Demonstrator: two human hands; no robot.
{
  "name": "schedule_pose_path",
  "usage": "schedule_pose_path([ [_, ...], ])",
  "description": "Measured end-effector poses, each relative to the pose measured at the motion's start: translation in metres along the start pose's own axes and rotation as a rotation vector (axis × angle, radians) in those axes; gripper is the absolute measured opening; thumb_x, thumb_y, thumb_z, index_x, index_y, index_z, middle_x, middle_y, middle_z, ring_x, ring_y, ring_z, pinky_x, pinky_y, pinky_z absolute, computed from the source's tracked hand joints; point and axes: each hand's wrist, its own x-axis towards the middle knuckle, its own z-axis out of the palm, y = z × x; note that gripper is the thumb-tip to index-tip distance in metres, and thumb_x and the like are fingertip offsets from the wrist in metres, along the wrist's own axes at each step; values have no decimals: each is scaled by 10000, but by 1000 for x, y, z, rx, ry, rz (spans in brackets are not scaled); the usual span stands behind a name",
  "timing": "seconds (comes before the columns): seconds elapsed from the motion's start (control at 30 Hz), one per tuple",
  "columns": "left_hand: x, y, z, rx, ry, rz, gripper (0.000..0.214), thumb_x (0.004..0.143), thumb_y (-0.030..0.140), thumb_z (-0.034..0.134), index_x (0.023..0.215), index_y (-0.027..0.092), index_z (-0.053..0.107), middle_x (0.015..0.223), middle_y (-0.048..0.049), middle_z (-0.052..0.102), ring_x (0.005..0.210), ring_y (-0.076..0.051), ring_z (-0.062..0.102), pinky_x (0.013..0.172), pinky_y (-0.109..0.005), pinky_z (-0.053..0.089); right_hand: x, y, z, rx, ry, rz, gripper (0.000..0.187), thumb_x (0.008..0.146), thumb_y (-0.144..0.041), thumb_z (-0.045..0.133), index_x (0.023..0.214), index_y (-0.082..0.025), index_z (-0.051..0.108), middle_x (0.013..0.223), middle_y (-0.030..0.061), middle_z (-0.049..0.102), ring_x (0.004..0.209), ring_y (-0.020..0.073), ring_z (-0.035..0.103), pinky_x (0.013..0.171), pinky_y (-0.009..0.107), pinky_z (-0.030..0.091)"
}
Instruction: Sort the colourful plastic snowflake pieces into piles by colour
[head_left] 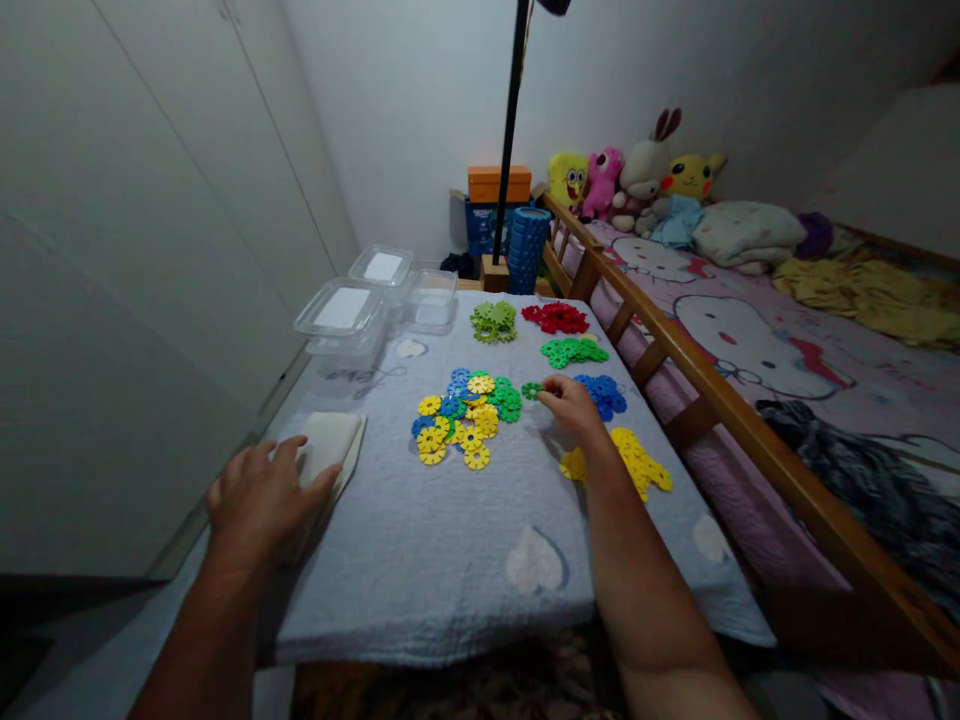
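My right hand (571, 408) pinches a green notched plastic disc (532, 391) above the table, just right of a mixed pile of blue, yellow and green discs (454, 420). Around that hand lie piles sorted by colour: yellow discs (646, 466) partly behind my forearm, blue discs (606, 397), green discs (574, 351), red discs (556, 318) and light green discs (493, 321). On the left, my left hand (266, 492) rests with fingers spread on a folded pale cloth or paper stack (330, 440); it holds nothing that I can see.
Clear plastic containers (349, 345) with lids stand at the table's back left. A wooden bed rail (690, 375) runs along the right side. Behind the table rise a black pole (510, 130) and a blue foam roller (527, 250). A white cabinet (150, 250) borders the left.
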Motion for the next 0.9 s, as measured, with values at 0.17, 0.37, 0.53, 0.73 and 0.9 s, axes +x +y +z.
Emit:
schedule_pose_path([
  [0.17,-6,-13,5,-3,-128,-10,733,805,667,533,1349,180,596,1411,-225,593,1266,-480,550,1002,-601,470,46,16,-36,-179,232,84,51,717,-238,599,736,-196,620,718,5,640,705,178,565,696,289,425],
  [0.37,-6,-17,11,-31,-146,43,759,820,669,495,1381,159,549,1404,-236,587,1274,-431,570,1050,-539,467,90,40,-55,-343,410,256,166,695,-132,604,848,-184,638,851,55,689,785,200,597,801,308,463],
  [0.53,-7,-16,11,-62,-98,55,703,814,610,482,1360,176,570,1359,-217,606,1214,-424,600,1039,-542,474,111,60,-61,-339,458,326,149,715,-110,596,842,-175,640,869,78,691,816,205,607,835,308,478],
  [0.73,-11,0,-1,34,-130,5,672,833,575,467,1368,179,558,1329,-203,631,1173,-401,635,957,-507,512,125,77,-62,-360,477,398,214,707,-98,608,904,-154,672,946,104,714,847,215,626,846,312,488],
  [0.9,-11,13,-19,42,-233,-35,679,890,549,431,1421,132,503,1372,-248,624,1162,-413,653,916,-513,514,126,79,-60,-372,433,423,174,714,-76,613,854,-143,692,926,113,734,850,216,637,825,296,482],
])
